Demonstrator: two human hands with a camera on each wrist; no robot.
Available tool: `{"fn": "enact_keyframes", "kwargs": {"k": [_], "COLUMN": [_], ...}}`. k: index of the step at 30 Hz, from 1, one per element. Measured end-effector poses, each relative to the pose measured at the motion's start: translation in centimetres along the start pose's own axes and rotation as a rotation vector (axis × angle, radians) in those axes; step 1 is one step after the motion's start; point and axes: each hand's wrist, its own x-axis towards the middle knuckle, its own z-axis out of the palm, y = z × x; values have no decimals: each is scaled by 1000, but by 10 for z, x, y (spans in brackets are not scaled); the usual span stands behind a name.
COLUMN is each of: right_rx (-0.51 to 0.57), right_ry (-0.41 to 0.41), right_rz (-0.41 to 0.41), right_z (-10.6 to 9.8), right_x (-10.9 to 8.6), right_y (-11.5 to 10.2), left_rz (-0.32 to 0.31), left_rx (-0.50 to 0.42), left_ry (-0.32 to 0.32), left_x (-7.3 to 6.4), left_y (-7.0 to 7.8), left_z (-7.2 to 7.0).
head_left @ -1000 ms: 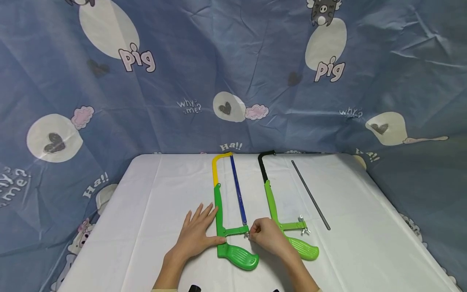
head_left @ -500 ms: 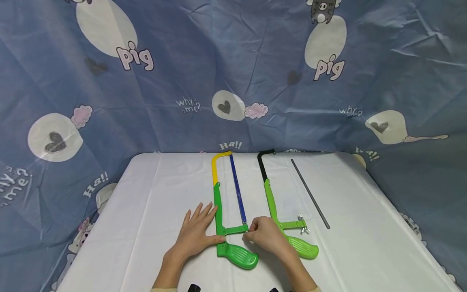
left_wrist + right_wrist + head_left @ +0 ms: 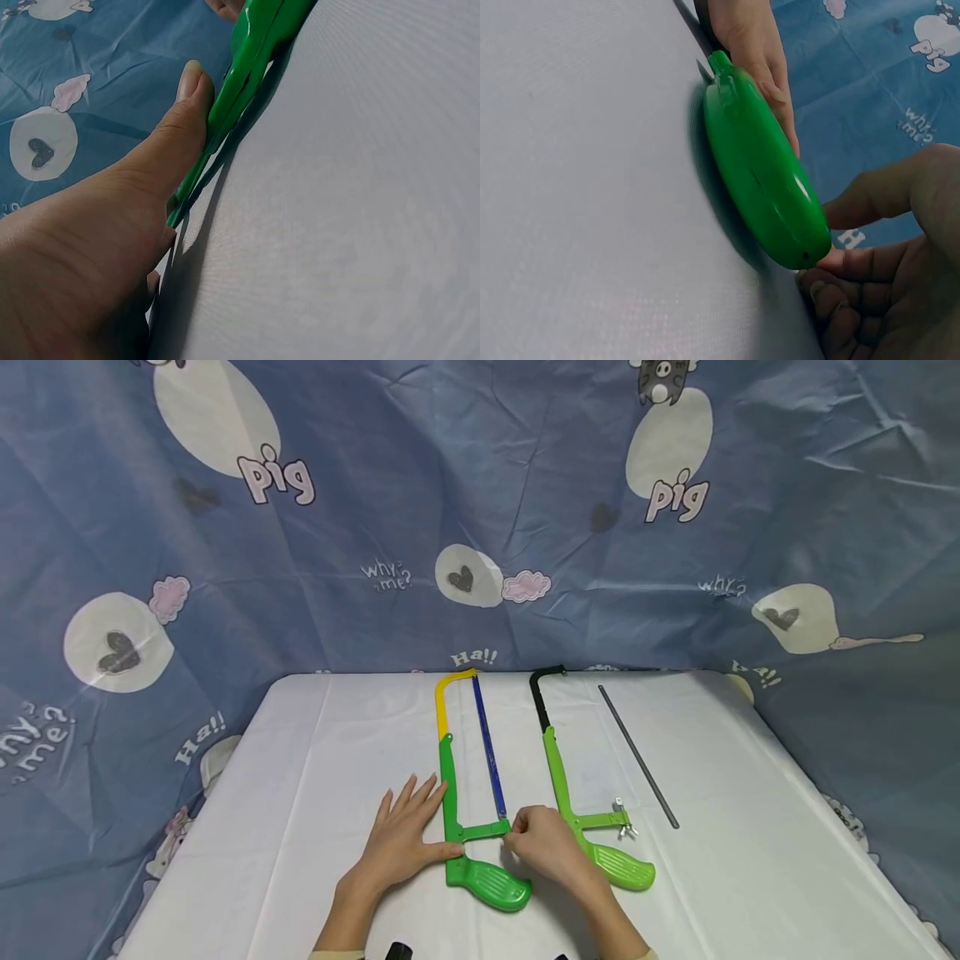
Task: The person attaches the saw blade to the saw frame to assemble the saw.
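A hacksaw [image 3: 493,885] with a green handle and yellow front frame lies on the table, its blue blade [image 3: 489,747] stretched between the two ends. My left hand [image 3: 403,837] rests flat beside it, fingers spread, thumb and index fingertip pressing the green frame [image 3: 225,112]. With thumb and index finger my right hand [image 3: 550,843] pinches the wing nut at the hacksaw's lower blade mount; those fingers hide the nut. In the right wrist view the green handle [image 3: 761,165] covers the pinching fingertips.
A second hacksaw frame [image 3: 625,868], lime green and black, lies right of the first without a blade; a wing nut [image 3: 628,832] sits on its arm. Farther right is a loose grey saw blade [image 3: 637,756]. A blue patterned cloth [image 3: 480,510] hangs behind the white table.
My right fingertips have moved slightly left and closed over the wing nut, which showed beside them a second ago. The left hand and both saws stay put.
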Motion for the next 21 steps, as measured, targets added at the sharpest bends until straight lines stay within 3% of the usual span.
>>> {"fn": "enact_keyframes", "kwargs": {"k": [21], "right_rx": [-69], "right_ry": [14], "right_rz": [-30], "right_z": [3], "right_x": [1], "right_y": [-1], "left_rz": [8], "left_rx": [-12], "left_ry": [-2], "left_x": [1], "left_y": [-1], "left_z": [0]}}
